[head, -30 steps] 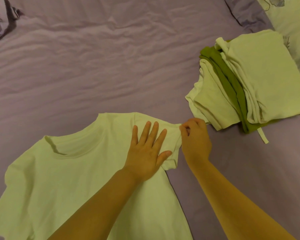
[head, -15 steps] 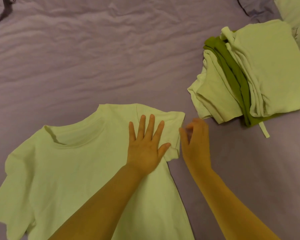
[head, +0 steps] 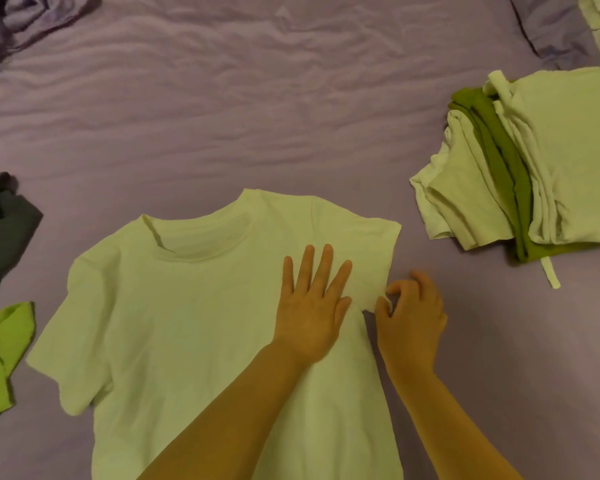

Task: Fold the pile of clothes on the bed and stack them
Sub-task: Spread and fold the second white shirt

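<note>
Head view: left hand (head: 310, 306) flat on T-shirt (head: 174, 317); right hand (head: 411, 317) pinches its sleeve edge.

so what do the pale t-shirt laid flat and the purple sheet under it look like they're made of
The pale short-sleeved t-shirt looks like soft matte knit, probably cotton jersey: it lies limp, has a ribbed collar band, and shows no sheen. The purple bed sheet looks like a thin, smooth woven fabric with a faint sheen; it gathers in fine, shallow ripples. The exact fibre of either cannot be told.
</note>
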`<state>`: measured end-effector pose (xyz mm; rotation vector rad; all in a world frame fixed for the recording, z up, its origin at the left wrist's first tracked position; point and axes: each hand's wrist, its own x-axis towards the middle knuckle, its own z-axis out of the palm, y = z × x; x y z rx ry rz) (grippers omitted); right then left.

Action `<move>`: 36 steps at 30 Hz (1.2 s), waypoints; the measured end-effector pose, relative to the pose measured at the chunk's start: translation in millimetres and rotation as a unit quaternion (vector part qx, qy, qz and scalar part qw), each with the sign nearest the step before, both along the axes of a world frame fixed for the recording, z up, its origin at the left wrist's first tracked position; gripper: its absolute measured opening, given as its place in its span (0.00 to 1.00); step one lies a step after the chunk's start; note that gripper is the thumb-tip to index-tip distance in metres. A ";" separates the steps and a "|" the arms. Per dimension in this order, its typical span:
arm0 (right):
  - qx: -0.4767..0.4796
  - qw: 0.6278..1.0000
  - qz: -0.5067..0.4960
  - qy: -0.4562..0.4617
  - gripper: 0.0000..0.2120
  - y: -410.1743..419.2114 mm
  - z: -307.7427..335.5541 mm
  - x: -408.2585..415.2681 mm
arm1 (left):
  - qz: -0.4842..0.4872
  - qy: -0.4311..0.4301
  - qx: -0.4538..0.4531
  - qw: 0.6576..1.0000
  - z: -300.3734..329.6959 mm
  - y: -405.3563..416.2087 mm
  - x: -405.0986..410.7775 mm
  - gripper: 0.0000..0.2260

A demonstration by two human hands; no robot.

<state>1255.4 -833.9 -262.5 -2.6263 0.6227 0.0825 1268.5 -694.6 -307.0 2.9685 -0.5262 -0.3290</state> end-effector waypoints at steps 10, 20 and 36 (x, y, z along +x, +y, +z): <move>-0.063 0.969 0.237 -0.013 0.13 51.6 15.6 4.2 | 0.004 0.027 0.006 1.000 25.8 123.5 -70.8 0.24; -0.107 0.799 0.579 0.126 0.41 213.2 -3.7 -5.9 | 0.211 -0.008 0.001 0.977 51.0 261.3 -79.1 0.20; -0.072 0.822 0.564 0.029 0.19 334.5 -13.1 101.0 | 0.298 -0.062 -0.107 0.946 39.7 328.2 -72.3 0.08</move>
